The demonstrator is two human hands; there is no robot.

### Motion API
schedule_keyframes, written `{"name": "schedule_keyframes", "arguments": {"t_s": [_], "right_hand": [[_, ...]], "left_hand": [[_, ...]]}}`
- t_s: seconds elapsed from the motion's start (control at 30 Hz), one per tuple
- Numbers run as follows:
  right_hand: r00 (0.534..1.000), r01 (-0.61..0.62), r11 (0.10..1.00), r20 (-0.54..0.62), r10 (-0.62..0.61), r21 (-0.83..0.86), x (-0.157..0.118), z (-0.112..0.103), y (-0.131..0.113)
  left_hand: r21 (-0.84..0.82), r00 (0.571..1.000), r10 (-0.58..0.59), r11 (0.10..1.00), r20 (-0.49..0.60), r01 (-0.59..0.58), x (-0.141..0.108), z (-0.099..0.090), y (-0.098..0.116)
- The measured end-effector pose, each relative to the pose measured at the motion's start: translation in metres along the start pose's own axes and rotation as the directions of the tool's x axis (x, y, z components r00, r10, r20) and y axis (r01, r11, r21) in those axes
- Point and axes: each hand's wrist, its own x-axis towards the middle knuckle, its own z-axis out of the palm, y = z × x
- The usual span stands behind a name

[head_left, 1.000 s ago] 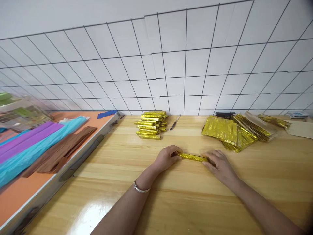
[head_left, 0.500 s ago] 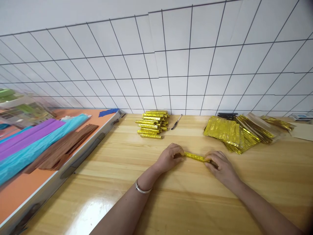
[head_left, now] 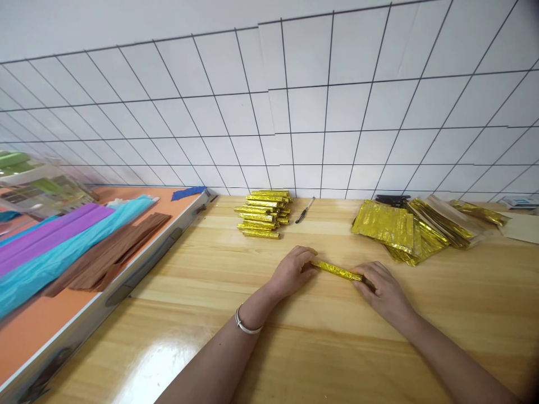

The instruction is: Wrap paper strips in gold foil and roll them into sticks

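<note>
A thin gold foil roll [head_left: 337, 270] lies slantwise between my two hands, close to the wooden table [head_left: 202, 314]. My left hand [head_left: 293, 271] pinches its left end, fingers closed on it. At the other end, my right hand [head_left: 380, 287] grips the roll between thumb and fingers. The fingertips hide parts of both ends. Beyond my left hand, several similar gold rolls [head_left: 263, 213] are stacked near the wall. Flat gold foil sheets [head_left: 384, 227] lie in a fanned pile past my right hand.
A pen [head_left: 305, 210] lies beside the stacked rolls. Behind the foil sheets is a black object [head_left: 392, 200]. On the left, an orange-surfaced board [head_left: 46, 331] bears brown [head_left: 122, 247], turquoise and purple crepe paper strips. A clear plastic box [head_left: 46, 188] sits at far left. The tiled-pattern wall [head_left: 303, 112] closes off the back.
My fingers have shifted slightly on the gold roll, so a bit more of its right end shows. The view has moved a little; everything else stays put.
</note>
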Motion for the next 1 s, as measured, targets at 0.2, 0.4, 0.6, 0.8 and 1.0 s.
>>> {"name": "schedule_keyframes", "arguments": {"t_s": [0.2, 0.4, 0.6, 0.8, 1.0], "right_hand": [[0.997, 0.002, 0.996, -0.072, 0.005, 0.09, -0.001, -0.002, -0.021], [0.992, 0.07, 0.984, -0.117, -0.051, 0.162, -0.006, -0.009, -0.055], [0.986, 0.028, 0.992, -0.168, -0.007, 0.12, -0.011, -0.01, -0.054], [0.988, 0.134, 0.991, -0.082, -0.133, 0.003, -0.008, 0.0, -0.031], [0.957, 0.259, 0.959, -0.102, -0.27, -0.11, -0.012, -0.001, -0.038]], "left_hand": [[0.144, 0.996, 0.036, 0.988, 0.078, -0.048, 0.0, 0.002, 0.02], [0.086, 0.983, 0.103, 0.989, 0.152, -0.117, -0.004, 0.015, 0.04], [-0.331, 0.993, -0.067, 0.939, 0.093, 0.094, -0.007, 0.019, 0.045], [-0.525, 0.986, -0.132, 0.835, 0.103, 0.166, -0.007, 0.013, 0.038], [-0.434, 0.992, -0.086, 0.893, 0.096, 0.12, -0.006, 0.016, 0.036]]}}
